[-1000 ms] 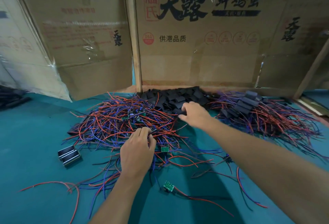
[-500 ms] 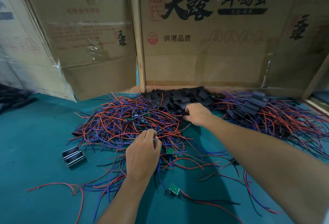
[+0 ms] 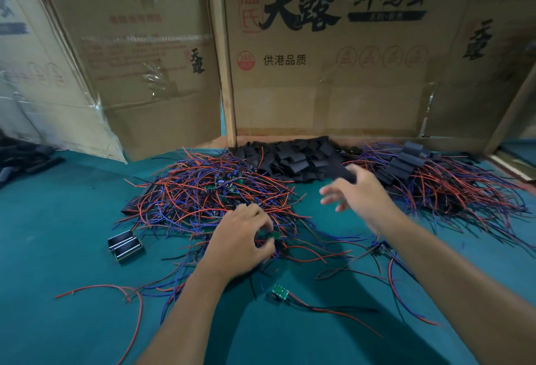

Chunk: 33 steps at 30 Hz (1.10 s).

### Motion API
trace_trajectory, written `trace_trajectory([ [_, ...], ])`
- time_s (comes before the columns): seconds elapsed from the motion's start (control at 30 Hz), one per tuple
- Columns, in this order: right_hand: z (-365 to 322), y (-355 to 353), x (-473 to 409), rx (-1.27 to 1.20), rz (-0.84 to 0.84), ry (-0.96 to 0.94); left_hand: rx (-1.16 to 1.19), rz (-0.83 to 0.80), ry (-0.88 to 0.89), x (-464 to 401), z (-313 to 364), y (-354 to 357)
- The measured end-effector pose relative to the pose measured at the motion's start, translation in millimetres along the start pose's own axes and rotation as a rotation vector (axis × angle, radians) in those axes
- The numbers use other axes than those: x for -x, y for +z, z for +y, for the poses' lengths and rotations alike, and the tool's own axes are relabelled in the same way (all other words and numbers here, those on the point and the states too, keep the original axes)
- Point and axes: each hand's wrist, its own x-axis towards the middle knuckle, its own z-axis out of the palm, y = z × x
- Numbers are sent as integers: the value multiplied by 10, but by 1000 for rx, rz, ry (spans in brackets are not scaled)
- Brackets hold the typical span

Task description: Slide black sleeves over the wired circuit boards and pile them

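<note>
A green board [image 3: 274,235] is pinched by the left hand [image 3: 240,244] at the near edge of the wire tangle [image 3: 214,199]. A black sleeve [image 3: 345,174] appears held by the blurred right hand [image 3: 362,193], other fingers spread; grip not fully clear. Loose sleeves [image 3: 295,158] are heaped just beyond it, sleeved boards [image 3: 406,161] piled to its right. A spare board [image 3: 280,291] lies nearer than the left hand.

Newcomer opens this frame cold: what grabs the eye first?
The big tangle of red and blue wires left of centre on the green table, with the left hand pinching a small green board at its near edge. Behind it lies a heap of black sleeves against the printed cardboard boxes.
</note>
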Motion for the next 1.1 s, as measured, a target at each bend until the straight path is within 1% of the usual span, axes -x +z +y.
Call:
trace_trajectory([
  [0.07, 81, -48, 350, -113, -42, 32, -32, -82, -20, -6, -23, 1],
  [0.13, 197, -85, 601, -172, -62, 75, -54, -93, -38, -12, -15, 8],
  [0.2, 296, -103, 745, -195, -66, 98, -58, -70, -33, -10, 4, -28],
  [0.3, 390, -138, 805, -254, -60, 108, 50, 68, -72, 7, 46, -125],
  [0.43, 414, -155, 792, -458, -96, 192, 239, 268, -148, 42, 113, -235],
  [0.53, 435, -176, 762, -486, -96, 204, 250, 304, -152, 49, 133, -278],
  [0.7, 464, -192, 716, -473, -149, 176, 197, 220, -127, 40, 91, -275],
  [0.8, 452, -230, 725, -429, -179, 116, 108, 71, -117, 46, 59, -234],
  [0.9, 449, -268, 711, -374, -150, 89, 31, -55, -104, 54, 52, -177],
  [1.0, 463, -298, 686, -331, -102, 83, 6, -77, -99, 44, 89, -124],
  [1.1, 494, -345, 666, -274, -60, 66, -69, -93, -109, 30, 107, -90],
])
